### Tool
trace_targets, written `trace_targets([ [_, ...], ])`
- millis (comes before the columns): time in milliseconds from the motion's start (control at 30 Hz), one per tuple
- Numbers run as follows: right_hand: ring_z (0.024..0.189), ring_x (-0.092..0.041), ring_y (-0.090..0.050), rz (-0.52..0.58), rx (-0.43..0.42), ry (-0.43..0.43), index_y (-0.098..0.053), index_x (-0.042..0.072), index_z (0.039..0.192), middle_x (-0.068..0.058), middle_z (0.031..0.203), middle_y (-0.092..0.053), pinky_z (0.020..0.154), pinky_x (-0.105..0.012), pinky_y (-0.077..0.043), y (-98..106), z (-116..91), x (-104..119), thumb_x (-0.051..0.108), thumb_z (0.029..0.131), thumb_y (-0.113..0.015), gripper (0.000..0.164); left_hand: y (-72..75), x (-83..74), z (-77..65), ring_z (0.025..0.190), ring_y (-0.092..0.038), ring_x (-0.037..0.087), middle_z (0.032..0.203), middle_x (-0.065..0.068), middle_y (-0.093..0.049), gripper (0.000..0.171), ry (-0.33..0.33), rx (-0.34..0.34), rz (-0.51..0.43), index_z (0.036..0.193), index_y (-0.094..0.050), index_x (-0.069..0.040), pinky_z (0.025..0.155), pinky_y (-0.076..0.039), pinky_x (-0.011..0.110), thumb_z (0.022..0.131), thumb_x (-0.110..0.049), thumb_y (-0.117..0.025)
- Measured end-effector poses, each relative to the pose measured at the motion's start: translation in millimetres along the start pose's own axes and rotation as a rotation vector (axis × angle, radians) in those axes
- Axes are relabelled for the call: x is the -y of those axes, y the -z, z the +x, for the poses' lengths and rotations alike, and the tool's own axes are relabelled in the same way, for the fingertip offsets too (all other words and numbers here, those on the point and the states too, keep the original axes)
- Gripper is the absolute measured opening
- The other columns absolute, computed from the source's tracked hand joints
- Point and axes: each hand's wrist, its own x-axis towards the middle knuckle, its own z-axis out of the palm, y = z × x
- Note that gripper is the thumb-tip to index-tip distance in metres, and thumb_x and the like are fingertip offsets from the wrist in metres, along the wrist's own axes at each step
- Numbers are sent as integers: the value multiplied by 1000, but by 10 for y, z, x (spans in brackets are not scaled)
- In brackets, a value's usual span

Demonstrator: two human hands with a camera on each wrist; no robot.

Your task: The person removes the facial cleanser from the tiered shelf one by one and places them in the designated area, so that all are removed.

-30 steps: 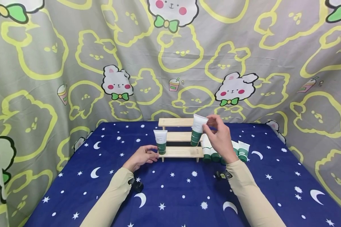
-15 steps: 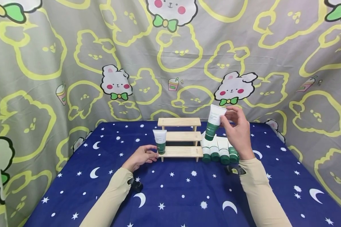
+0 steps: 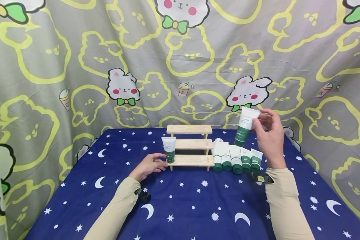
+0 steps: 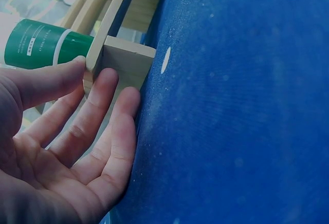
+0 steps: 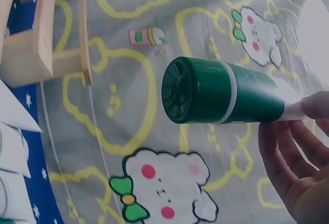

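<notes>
My right hand [image 3: 270, 136] pinches a white and green squeeze tube [image 3: 245, 125] by its white crimped end, cap down, above the table. In the right wrist view the tube's green cap [image 5: 180, 90] points away from the fingers. At the left end of a three-step wooden display stand [image 3: 192, 160], my left hand [image 3: 150, 165] holds the edge of the lowest step, thumb above and fingers below. A second tube [image 3: 169, 150] stands upright on its cap at that end, right beside the left thumb [image 4: 67, 77].
Several similar tubes [image 3: 235, 158] lie in a row to the right of the stand, caps toward me. A dark blue cloth [image 3: 180, 206] with moons and stars covers the table. A patterned curtain [image 3: 156, 60] hangs behind it.
My right hand has carried its tube up and rightward, from over the stand to above the right end of the tube row. The left hand and the standing tube have stayed put.
</notes>
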Motion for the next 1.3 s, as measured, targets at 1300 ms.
trace_targets([
  [1300, 86, -9, -56, 290, -230, -479, -57, 20, 123, 3, 92, -62, 55, -16, -51, 824, 211, -734, -1, 98, -60, 32, -10, -16, -18, 82, -74, 22, 95, 14, -76, 41, 16, -34, 10, 133, -60, 1, 74, -59, 34, 94, -6, -71],
])
